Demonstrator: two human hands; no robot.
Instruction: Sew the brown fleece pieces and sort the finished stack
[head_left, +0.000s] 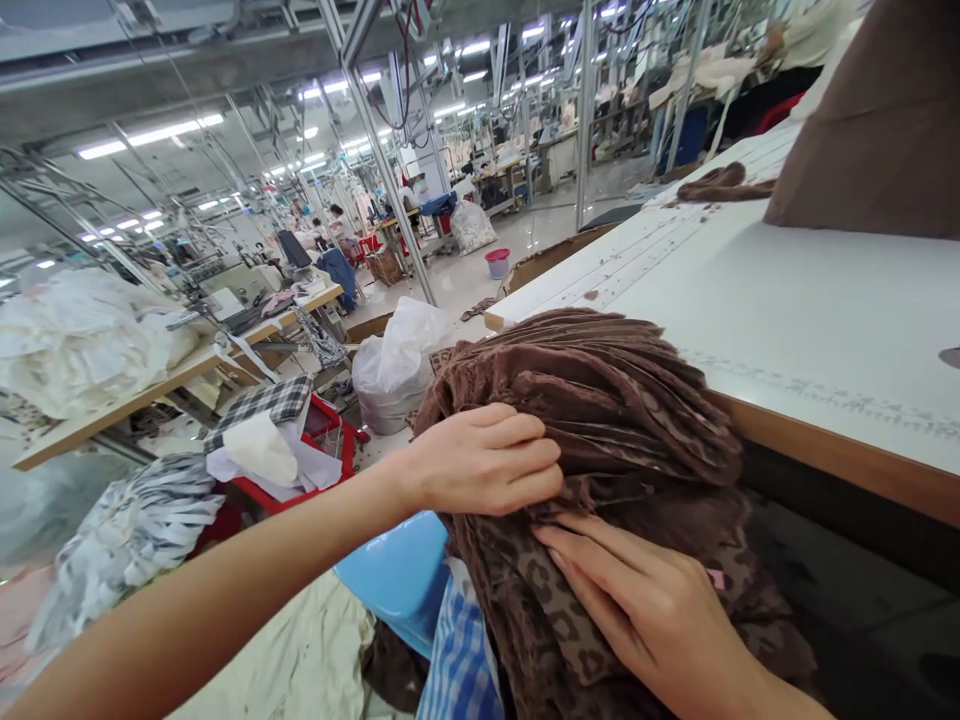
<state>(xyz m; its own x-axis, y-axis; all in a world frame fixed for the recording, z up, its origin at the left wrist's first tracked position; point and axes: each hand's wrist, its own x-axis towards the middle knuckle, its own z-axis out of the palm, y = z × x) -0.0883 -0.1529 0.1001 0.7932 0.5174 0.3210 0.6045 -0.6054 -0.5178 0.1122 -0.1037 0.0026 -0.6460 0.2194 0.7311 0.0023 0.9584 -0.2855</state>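
A bundle of dark brown fabric (pixel 600 370) lies in many gathered folds against the table's edge. Its lower part hangs down and shows a leopard-spot pattern. My left hand (pixel 491 460) has its fingers curled tightly into the folds, closed on the cloth. Just below and to the right, my right hand (pixel 637 590) presses its nearly straight fingers and thumb together on the same fabric, the tips tucked at a fold. What lies under both sets of fingertips is hidden.
The white table (pixel 810 320) on the right carries a brown cloth-covered block (pixel 870 150) and a brown strip (pixel 720 185). A blue stool (pixel 397 570) stands below my left forearm. Left are a red crate (pixel 330 430), a white sack (pixel 397 370) and a sewing table (pixel 180 380).
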